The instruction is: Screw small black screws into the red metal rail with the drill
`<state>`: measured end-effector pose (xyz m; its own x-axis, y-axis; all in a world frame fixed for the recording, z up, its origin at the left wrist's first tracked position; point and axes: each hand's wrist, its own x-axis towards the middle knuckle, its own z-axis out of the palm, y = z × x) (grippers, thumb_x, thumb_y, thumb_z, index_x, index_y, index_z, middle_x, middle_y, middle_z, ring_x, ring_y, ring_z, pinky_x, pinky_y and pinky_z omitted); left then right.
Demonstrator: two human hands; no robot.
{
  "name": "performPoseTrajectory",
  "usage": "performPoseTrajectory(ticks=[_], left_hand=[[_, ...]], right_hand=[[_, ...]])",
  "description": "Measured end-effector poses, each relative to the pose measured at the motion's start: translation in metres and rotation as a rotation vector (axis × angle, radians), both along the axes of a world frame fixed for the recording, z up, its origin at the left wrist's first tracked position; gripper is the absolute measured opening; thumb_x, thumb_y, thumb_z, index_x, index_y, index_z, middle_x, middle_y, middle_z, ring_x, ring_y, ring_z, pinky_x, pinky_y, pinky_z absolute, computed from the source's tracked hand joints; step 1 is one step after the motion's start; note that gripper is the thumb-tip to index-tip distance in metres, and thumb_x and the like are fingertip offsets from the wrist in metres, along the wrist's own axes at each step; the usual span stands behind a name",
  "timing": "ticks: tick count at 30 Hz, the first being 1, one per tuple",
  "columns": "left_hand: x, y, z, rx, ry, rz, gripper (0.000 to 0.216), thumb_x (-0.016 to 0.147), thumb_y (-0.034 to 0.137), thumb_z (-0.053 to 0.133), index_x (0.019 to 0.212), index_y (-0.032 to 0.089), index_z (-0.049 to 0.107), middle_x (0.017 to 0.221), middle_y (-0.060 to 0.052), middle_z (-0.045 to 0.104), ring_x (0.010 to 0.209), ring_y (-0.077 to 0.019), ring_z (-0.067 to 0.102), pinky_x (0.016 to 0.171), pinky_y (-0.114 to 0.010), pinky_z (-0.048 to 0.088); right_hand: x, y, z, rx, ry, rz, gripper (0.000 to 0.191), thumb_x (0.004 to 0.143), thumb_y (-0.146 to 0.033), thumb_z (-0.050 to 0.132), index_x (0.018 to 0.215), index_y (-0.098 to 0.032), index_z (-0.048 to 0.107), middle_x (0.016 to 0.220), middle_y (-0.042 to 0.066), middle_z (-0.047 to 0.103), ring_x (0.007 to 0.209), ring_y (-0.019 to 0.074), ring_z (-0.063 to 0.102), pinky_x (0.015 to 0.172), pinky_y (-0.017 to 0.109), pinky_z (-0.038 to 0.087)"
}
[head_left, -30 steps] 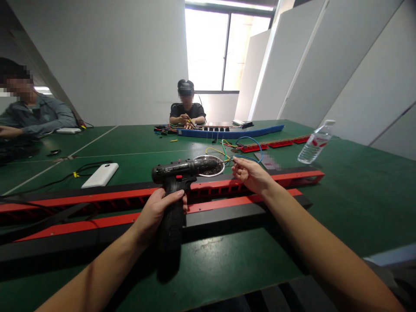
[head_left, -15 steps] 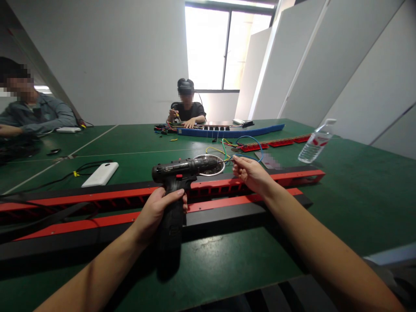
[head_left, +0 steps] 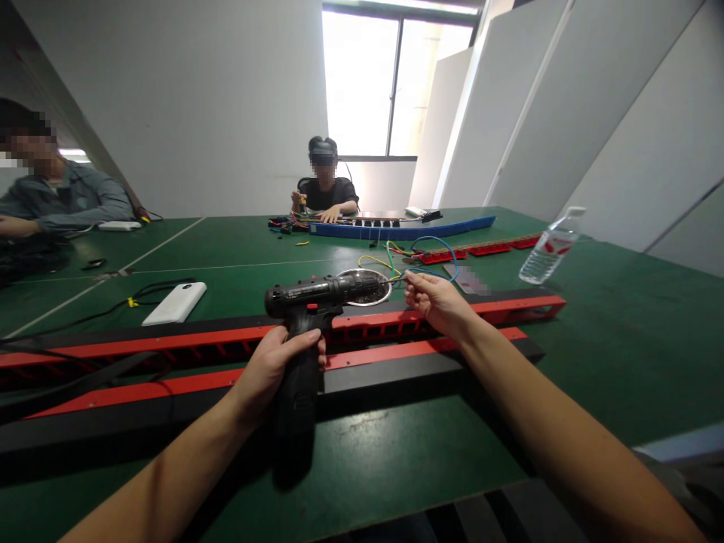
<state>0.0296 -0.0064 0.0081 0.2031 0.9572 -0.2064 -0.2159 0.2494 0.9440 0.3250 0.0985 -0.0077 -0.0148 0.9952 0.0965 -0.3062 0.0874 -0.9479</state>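
My left hand (head_left: 286, 354) is wrapped round the handle of a black cordless drill (head_left: 302, 302), which points to the right. Fingers pinched, my right hand (head_left: 433, 298) is at the tip of the thin bit sticking out of the chuck. Whatever lies between those fingertips is too small to make out. Below both hands run two long red and black metal rails (head_left: 390, 328), side by side across the table. Behind the chuck sits a round metal dish (head_left: 370, 294) with small dark contents, partly covered by the drill.
Yellow, green and blue wires (head_left: 390, 256) loop behind my right hand, near a red strip (head_left: 480, 249). A water bottle (head_left: 548, 245) stands at right, a white power bank (head_left: 176, 303) at left. Two people sit across the green table (head_left: 237, 256), one behind a blue rail (head_left: 396, 230).
My hands and the drill hold almost the same pose. Across the table, the co-worker's raised hand and the tool in it have shifted slightly.
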Motion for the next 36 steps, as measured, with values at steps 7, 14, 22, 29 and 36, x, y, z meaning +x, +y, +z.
performPoseTrajectory(ticks=[7,14,22,29,36], left_hand=[[0.000,0.000,0.001,-0.005,0.007,0.003,0.024,0.082,0.036,0.076,0.084,0.013,0.069,0.072,-0.005,0.069,0.064,-0.0152,0.066,0.057,-0.024,0.056],[0.001,-0.001,0.003,-0.019,-0.009,0.010,0.026,0.080,0.037,0.078,0.084,0.013,0.070,0.071,-0.005,0.069,0.063,-0.0161,0.066,0.057,-0.025,0.056],[0.001,-0.001,0.001,-0.012,0.005,0.013,0.026,0.081,0.037,0.077,0.084,0.012,0.068,0.072,-0.006,0.068,0.063,-0.0160,0.066,0.057,-0.025,0.055],[0.000,-0.001,0.002,-0.005,-0.016,0.002,0.026,0.082,0.036,0.076,0.083,0.012,0.067,0.070,-0.006,0.067,0.062,-0.0152,0.065,0.057,-0.024,0.054],[0.002,-0.002,0.001,0.069,-0.056,0.001,0.025,0.081,0.036,0.078,0.083,0.013,0.069,0.075,-0.005,0.068,0.064,-0.0138,0.065,0.063,-0.024,0.055]], right_hand=[[0.002,0.000,0.000,-0.024,0.008,0.019,0.043,0.061,-0.042,0.096,0.083,-0.021,0.066,0.070,0.000,0.063,0.066,0.0136,0.062,0.058,0.026,0.052],[0.000,0.000,0.000,-0.011,0.017,0.032,0.040,0.064,-0.043,0.094,0.075,-0.019,0.064,0.067,-0.002,0.059,0.060,0.0095,0.055,0.056,0.023,0.047],[-0.001,-0.001,0.001,0.004,-0.018,0.013,0.042,0.063,-0.047,0.094,0.073,-0.020,0.064,0.064,-0.003,0.057,0.060,0.0099,0.053,0.058,0.025,0.046],[-0.005,-0.008,0.008,0.022,-0.004,-0.068,0.040,0.062,-0.049,0.093,0.075,-0.020,0.067,0.069,-0.001,0.065,0.064,0.0118,0.060,0.067,0.026,0.051],[-0.004,-0.007,0.010,-0.006,0.024,-0.024,0.040,0.060,-0.044,0.095,0.075,-0.021,0.066,0.070,-0.002,0.063,0.065,0.0110,0.059,0.065,0.025,0.050]])
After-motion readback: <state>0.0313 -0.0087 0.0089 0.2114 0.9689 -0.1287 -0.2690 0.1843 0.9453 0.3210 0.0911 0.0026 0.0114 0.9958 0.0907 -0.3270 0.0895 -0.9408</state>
